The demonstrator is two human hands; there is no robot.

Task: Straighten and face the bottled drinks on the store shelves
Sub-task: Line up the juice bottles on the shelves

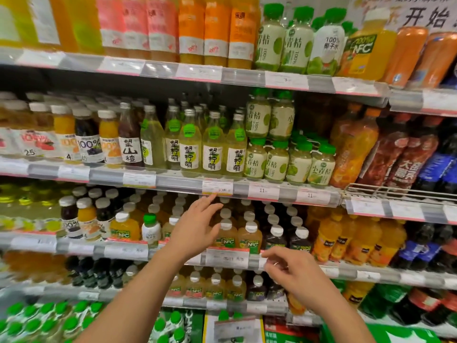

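My left hand (196, 225) is raised with its fingers spread, in front of the white-capped orange NFC juice bottles (226, 235) on the third shelf; it holds nothing and its forefinger points up at a price tag (217, 187). My right hand (293, 272) hovers lower, fingers loosely curled, empty, just before the price rail (227, 257) of that shelf. Above stand pale green lemon drink bottles (212, 147) with black characters, labels facing out. One green-capped white bottle (150, 229) stands among the orange juices.
Shelves run across the whole view, packed with juice bottles. Small green-capped lime juice bottles (299, 162) are stacked two high at mid right. Dark cola bottles (435, 167) and a wire shelf edge (395, 191) fill the right. Green-capped bottles (37, 318) crowd the bottom left.
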